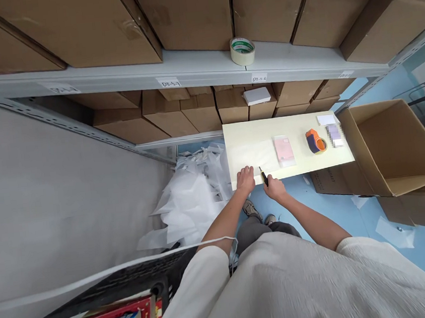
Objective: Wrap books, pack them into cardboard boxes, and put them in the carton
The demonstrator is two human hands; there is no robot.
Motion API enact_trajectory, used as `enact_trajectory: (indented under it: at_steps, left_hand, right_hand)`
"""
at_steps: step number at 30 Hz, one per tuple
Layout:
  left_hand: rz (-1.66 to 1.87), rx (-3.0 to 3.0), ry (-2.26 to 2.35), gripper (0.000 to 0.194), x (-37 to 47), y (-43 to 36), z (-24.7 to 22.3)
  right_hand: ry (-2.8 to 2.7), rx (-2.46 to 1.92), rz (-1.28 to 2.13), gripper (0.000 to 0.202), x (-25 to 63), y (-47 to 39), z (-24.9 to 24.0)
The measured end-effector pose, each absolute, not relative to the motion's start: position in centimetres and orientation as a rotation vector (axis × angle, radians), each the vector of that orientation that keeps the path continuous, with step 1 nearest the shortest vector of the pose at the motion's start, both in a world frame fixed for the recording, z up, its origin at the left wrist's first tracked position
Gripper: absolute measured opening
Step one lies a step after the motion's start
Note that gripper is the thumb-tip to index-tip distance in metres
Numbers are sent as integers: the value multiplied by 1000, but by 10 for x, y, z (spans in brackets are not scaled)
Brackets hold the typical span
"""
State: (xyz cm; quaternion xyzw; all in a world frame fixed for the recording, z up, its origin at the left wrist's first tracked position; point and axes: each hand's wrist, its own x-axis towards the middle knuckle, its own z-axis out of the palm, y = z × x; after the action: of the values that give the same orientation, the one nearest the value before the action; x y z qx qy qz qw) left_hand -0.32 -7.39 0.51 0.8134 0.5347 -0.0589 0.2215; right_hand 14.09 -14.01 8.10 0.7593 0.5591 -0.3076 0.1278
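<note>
My left hand [245, 179] rests at the front left of a cream board [247, 131], fingers pressed down and together; whether anything is beneath them is hard to make out. In my right hand [275, 188] is a black-handled cutter [264, 176], its tip pointing up and left over the board. A translucent sheet [263, 154] seems to lie just beyond my hands. A pink packet in a clear sleeve [284, 150] is to the right of it. Further right stand an orange and purple tape dispenser [314, 140] and a small purple-and-white stack [334, 135].
Shelves with cardboard boxes [189, 9] rise ahead, a tape roll [242, 51] on the ledge. White plastic sheets [189, 197] pile up left of the board. An open carton [397, 144] stands to the right. A black crate [179, 271] with colourful books is at lower left, a white cable [132, 264] above it.
</note>
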Motion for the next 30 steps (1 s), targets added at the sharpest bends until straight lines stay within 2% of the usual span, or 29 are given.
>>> enact_trajectory:
  at_steps: [5, 15, 21, 26, 30]
  left_hand:
    - [-185, 2256, 1436, 61, -6, -93, 2]
    - [-205, 2240, 1460, 62, -6, -107, 7]
    - [-235, 2241, 1420, 59, -11, -104, 9]
    - [-382, 2162, 1412, 42, -8, -80, 22]
    - [-481, 2112, 1412, 36, -7, -48, 32]
  right_hand:
    - [1637, 2204, -889, 28, 142, -159, 82]
    - [1664, 2221, -906, 30, 149, -188, 88]
    - [1631, 2473, -892, 28, 164, -181, 91]
    - [1522, 2867, -1238, 30, 186, -149, 89]
    - [1647, 3034, -1594, 40, 202, -116, 89]
